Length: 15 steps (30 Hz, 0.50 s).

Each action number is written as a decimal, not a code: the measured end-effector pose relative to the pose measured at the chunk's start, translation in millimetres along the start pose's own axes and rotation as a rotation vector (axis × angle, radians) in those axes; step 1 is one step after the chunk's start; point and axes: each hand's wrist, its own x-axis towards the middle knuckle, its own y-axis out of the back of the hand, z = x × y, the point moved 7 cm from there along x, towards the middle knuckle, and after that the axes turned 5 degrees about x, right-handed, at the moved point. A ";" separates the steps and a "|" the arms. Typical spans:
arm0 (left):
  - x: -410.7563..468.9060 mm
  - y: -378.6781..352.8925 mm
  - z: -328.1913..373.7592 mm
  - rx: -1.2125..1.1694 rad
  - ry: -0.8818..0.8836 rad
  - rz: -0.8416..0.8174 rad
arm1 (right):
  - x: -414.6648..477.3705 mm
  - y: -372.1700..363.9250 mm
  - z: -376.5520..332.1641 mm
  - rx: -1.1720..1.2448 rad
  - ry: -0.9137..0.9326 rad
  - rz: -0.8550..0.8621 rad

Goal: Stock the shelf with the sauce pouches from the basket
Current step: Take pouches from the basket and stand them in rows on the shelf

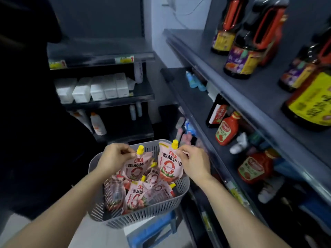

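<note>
I see my left hand point(114, 156) pinching one sauce pouch point(135, 167) by its top; my right hand point(194, 161) grips another pouch point(170, 165); both hang over the grey basket point(143, 214); bottles point(226, 129) stand on the shelf point(202, 104) beside it.

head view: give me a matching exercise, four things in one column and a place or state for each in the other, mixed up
Column A
1. left hand
2. basket
3. red ketchup bottle
4. white boxes

Column B
a. in a row on the back left shelf
b. pinches a yellow-capped pouch at its top
c. grey, holds loose pouches
d. upright at right, below the dark sauce bottles

Pairs: 1-b, 2-c, 3-d, 4-a
</note>
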 end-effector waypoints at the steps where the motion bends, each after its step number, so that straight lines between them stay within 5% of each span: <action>1: -0.1 4.9 11.9 -0.002 -0.050 -0.014 | -4.0 9.6 -2.9 -0.007 -0.008 0.033; 15: -51.7 24.9 211.6 -0.188 -0.639 -0.198 | -123.5 202.8 -47.7 -0.075 -0.052 0.484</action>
